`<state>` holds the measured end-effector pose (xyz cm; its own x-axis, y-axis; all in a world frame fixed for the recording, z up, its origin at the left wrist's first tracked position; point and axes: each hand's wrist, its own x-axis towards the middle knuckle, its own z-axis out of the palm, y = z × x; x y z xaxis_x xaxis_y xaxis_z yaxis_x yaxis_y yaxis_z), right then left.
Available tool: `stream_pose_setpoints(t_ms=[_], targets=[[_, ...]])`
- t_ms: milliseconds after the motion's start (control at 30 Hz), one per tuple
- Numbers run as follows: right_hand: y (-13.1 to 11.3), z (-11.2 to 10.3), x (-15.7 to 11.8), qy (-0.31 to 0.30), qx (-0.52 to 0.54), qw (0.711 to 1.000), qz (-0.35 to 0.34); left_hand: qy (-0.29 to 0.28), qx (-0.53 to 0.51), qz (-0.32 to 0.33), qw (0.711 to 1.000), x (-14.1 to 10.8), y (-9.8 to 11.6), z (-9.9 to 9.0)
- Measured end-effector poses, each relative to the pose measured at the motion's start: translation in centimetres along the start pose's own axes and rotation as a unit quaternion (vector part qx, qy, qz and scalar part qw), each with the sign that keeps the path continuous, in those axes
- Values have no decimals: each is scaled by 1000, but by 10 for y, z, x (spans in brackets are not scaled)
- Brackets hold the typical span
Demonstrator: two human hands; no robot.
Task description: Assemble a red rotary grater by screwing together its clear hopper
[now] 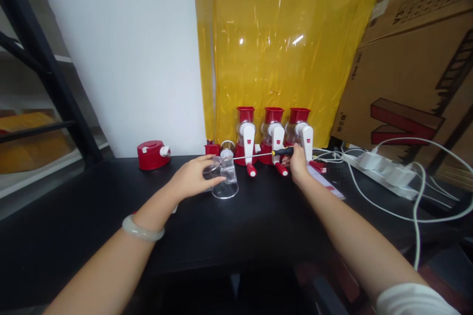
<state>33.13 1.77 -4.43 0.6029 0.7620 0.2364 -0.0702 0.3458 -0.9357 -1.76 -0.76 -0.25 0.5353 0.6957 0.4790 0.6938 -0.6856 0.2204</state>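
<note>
One screwdriver (275, 153), axis crosswise, tip leftward, gripped by right fingers (297, 151); left fingers (201, 159) grasp clear housing (229, 173).

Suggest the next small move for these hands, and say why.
Probably ease the screwdriver gently toward the clear plastic housing: the left hand grips the housing, and the right hand aims the tool at its upper part. Whether the tip already touches is unclear, so a small nudge seems best.
</note>
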Motion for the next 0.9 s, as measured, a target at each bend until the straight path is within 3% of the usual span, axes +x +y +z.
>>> stream_pose_setpoints(t_ms=[100, 333, 467, 733, 900], targets=[[2, -1, 3, 10, 20, 999, 30, 1, -6, 0, 1000, 0, 0, 0], [4, 1, 5, 6, 64, 998, 20, 1, -11, 5, 1000, 0, 2, -2], [0, 4, 0, 24, 59, 998, 3, 3, -13, 6, 1000, 0, 2, -2], [-2, 0, 3, 8, 39, 999, 25, 3, -14, 4, 1000, 0, 1, -1], [-1, -3, 7, 1, 57, 998, -2, 2, -18, 7, 1000, -1, 3, -2]])
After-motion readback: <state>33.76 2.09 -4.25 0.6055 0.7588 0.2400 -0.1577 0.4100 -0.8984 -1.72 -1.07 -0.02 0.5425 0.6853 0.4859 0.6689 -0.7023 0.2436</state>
